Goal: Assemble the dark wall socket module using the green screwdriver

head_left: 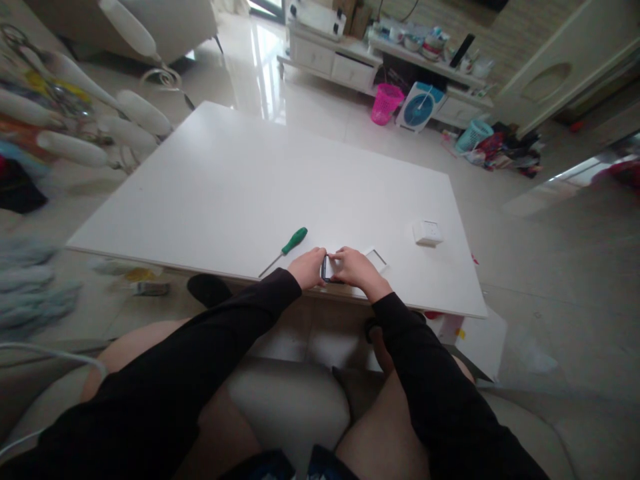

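Between my two hands, at the table's near edge, is a small white panel with a dark edge [328, 268], partly covered by fingers. My left hand [309, 268] is closed on its left side. From the right, my right hand [354, 269] grips it too, the fingers bent over its top and side. A thin white square frame [378, 259] lies on the table just right of my right hand. To the left of my hands lies a screwdriver with a green handle [295, 241], its shaft pointing toward the table's near edge.
The white table [280, 173] carries a white socket box [427, 233] toward its right end. White-padded chair parts [143, 113] crowd the left side. Beyond stand a pink basket [386, 104], a blue and white fan [419, 107] and a low white cabinet [330, 60].
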### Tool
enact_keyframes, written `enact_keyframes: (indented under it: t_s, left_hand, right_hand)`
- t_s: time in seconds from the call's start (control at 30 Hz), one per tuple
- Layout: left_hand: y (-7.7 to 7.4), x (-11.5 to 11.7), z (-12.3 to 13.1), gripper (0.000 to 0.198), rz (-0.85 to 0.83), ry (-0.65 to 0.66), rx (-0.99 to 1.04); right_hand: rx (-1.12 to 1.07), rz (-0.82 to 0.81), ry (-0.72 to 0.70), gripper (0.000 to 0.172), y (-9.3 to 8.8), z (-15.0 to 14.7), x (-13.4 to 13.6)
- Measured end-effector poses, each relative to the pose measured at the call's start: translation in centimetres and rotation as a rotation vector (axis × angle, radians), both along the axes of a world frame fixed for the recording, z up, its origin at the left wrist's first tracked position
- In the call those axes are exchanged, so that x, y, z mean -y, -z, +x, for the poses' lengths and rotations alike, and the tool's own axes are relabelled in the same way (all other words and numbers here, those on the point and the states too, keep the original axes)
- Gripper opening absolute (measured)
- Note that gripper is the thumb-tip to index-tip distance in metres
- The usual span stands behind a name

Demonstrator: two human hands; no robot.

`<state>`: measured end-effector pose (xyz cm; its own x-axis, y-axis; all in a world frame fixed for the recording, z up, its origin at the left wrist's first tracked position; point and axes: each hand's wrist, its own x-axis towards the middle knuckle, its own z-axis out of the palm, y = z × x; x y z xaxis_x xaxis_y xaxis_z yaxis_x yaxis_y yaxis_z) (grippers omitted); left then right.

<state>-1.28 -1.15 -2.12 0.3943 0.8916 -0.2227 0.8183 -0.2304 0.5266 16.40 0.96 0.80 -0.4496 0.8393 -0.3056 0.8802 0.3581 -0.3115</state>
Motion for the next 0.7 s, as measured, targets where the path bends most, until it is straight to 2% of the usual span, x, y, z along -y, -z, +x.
enact_keyframes:
  t_s: [0.2,0.33,0.43,0.53,0.6,0.7]
  left_hand:
    - [0.0,-0.1,0.0,0.072,-0.009,0.004,0.002]
    - [0.1,-0.1,-0.1,0.072,-0.013,-0.006,0.002]
    - [-0.1,-0.1,-0.2,0.073,-0.015,-0.007,-0.013]
    - [-0.2,-0.1,-0.2,0.07,-0.003,0.004,-0.022]
    - [-0.1,-0.1,-0.3,0.069,0.002,0.015,-0.023]
    - [0.1,-0.3,-0.5,0.069,0.008,0.024,-0.03]
  right_hand:
    - [0.075,-0.01,0.073,0.048,-0.3,-0.7,-0.3]
    - [0.075,-0.012,0.095,0.057,-0.1,-0.7,-0.1]
    - [-0.02,-0.015,0.024,0.062,0.4,-0.1,-0.1]
    - [-0.195,0.001,-0.006,0.059,0.5,1.5,-0.4]
    - [-0.244,0.075,0.095,0.052,0.4,3.3,-0.9]
    - [-0.085,0.158,0.302,0.048,0.5,6.6,-1.6]
